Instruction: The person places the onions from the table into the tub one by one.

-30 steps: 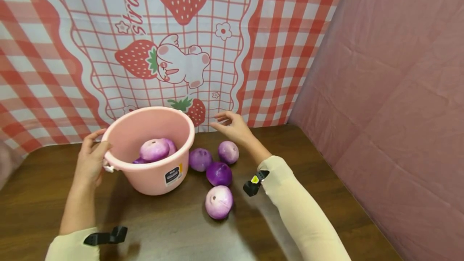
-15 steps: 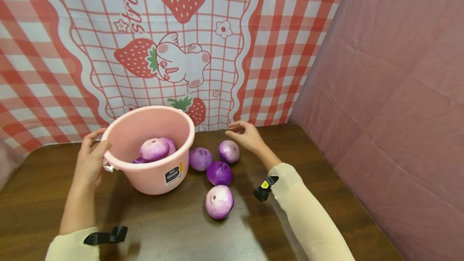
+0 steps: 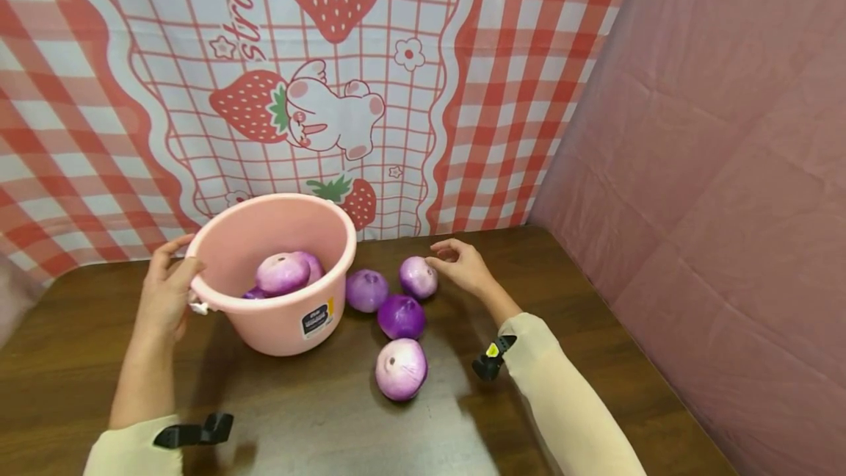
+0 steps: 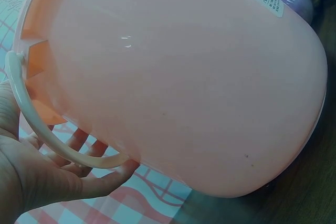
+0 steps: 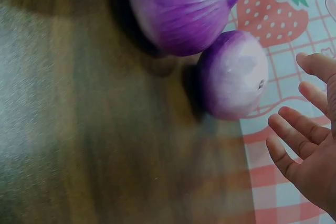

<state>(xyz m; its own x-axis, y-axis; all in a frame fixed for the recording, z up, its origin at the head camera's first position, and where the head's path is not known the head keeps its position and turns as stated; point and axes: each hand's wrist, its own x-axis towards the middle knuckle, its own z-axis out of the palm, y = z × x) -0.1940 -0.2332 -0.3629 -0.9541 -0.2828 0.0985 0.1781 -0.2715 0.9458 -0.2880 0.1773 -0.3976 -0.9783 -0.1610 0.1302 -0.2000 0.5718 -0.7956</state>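
Note:
My left hand grips the left rim of a pink plastic bucket, thumb over the edge. The left wrist view shows its fingers beneath the bucket's pale handle. In the bucket lie a few purple onions. On the table to its right are several more. My right hand is just right of the rearmost onion, fingers parted; in the right wrist view a gap shows between its fingertips and that onion. A dark purple onion and a paler one sit nearer the front.
Another onion is close against the bucket's right side. The brown wooden table meets a strawberry-print cloth at the back. A pink cloth wall rises along the right edge.
My right hand has moved right and down, from above the back of the table to beside the rearmost onion. My left hand and the bucket have stayed in place.

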